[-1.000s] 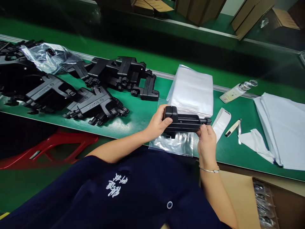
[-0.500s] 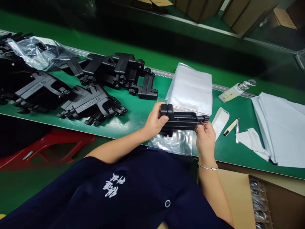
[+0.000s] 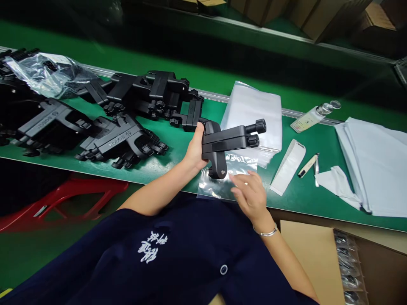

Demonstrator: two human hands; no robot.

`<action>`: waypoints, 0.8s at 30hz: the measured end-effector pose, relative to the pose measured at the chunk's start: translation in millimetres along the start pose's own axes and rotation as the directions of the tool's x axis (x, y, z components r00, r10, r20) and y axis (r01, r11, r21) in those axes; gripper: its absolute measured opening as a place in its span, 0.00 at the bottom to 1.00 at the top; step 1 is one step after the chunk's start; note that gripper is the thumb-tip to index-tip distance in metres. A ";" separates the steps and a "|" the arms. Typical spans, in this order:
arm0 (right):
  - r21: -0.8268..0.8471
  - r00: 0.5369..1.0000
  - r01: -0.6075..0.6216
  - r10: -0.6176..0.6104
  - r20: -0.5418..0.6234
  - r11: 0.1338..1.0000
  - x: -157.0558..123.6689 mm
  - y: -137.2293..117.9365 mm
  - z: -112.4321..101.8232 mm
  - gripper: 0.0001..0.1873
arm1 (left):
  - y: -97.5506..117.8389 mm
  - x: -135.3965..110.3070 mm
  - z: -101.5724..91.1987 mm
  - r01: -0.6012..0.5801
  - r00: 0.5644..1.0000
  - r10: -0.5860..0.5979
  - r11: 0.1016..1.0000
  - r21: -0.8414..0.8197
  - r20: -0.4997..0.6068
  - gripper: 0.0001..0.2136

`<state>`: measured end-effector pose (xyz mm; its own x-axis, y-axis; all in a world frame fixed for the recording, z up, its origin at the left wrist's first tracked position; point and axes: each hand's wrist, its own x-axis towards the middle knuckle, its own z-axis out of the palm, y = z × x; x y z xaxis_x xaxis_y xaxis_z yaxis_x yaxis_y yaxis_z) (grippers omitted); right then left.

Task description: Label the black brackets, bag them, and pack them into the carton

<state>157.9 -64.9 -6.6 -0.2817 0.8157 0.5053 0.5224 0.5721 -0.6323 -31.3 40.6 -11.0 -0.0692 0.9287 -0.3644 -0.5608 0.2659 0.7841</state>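
I judge I'm at the bagging step: my right hand [image 3: 251, 195] hovers open and empty over the clear plastic bag [image 3: 227, 184] lying flat on the surface [image 3: 178, 156], and should next grip the bag's mouth and spread it. At 11 o'clock from it, my left hand [image 3: 194, 149] is clamped on the black plastic bracket [image 3: 226, 142], held above the bag with its two knobbed arms pointing toward 3 o'clock.

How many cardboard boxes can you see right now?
About 5: three or four boxes crowd the far shelf, partly cropped so the count is unsure; one open box sits below the table at right.
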 end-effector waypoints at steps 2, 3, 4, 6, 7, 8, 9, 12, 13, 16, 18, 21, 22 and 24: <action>0.244 0.960 -0.226 0.258 -0.109 0.943 4.3 1.6 -7.4 0.22 | -2.1 -6.5 2.6 -0.025 0.998 0.020 0.995 0.094 0.060 0.30; 0.388 0.906 -0.328 0.403 -0.128 0.861 6.7 4.4 -10.8 0.28 | -3.1 -10.8 4.5 -0.065 0.992 0.047 0.986 0.153 0.118 0.31; 0.519 0.842 -0.402 0.527 -0.115 0.755 8.7 8.5 -13.3 0.33 | -3.7 -15.4 6.6 -0.121 0.977 0.078 0.969 0.217 0.196 0.32; 0.697 0.729 -0.471 0.684 -0.038 0.541 10.5 19.8 -15.0 0.34 | -2.8 -24.7 10.7 -0.252 0.915 0.115 0.911 0.325 0.388 0.35; 0.747 0.678 -0.487 0.735 -0.004 0.453 10.0 26.0 -14.2 0.31 | -1.1 -28.7 12.6 -0.305 0.868 0.105 0.885 0.353 0.486 0.37; 0.785 0.632 -0.490 0.775 0.021 0.378 8.5 31.9 -12.6 0.28 | 1.2 -31.9 14.2 -0.338 0.814 0.074 0.867 0.365 0.577 0.39; 0.814 0.598 -0.489 0.800 0.050 0.314 6.3 36.8 -10.4 0.27 | 3.8 -34.3 15.7 -0.354 0.756 0.031 0.859 0.369 0.654 0.40; 0.842 0.566 -0.501 0.812 0.145 0.199 -2.2 42.2 -2.9 0.29 | 10.1 -36.6 20.6 -0.401 0.631 -0.051 0.833 0.382 0.774 0.40; 0.835 0.565 -0.519 0.806 0.174 0.184 -4.7 40.9 -0.7 0.29 | 10.8 -36.1 22.8 -0.433 0.621 -0.048 0.810 0.394 0.782 0.39; 0.807 0.536 -0.572 0.811 0.236 0.143 -9.9 31.6 4.4 0.28 | 8.7 -32.3 31.0 -0.482 0.680 -0.001 0.754 0.447 0.734 0.28; 0.799 0.501 -0.591 0.826 0.258 0.108 -11.5 26.1 7.0 0.26 | 6.5 -29.2 36.4 -0.464 0.734 0.015 0.741 0.485 0.679 0.18; 0.805 0.486 -0.588 0.829 0.277 0.076 -12.3 24.5 10.1 0.26 | 8.4 -27.7 40.8 -0.455 0.766 0.035 0.735 0.503 0.642 0.14; 0.817 0.497 -0.571 0.827 0.264 0.082 -12.5 25.6 10.2 0.26 | 10.9 -28.7 40.5 -0.464 0.755 0.038 0.736 0.492 0.655 0.15; 0.847 0.535 -0.514 0.823 0.191 0.138 -13.3 28.4 7.1 0.28 | 18.2 -32.8 36.2 -0.488 0.697 0.011 0.740 0.463 0.717 0.20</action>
<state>170.8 -58.9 -35.4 0.1256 0.9236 -0.3621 -0.4646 -0.2677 -0.8441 -9.3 24.3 33.5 0.5378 0.8352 0.1150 0.0012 -0.1371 0.9906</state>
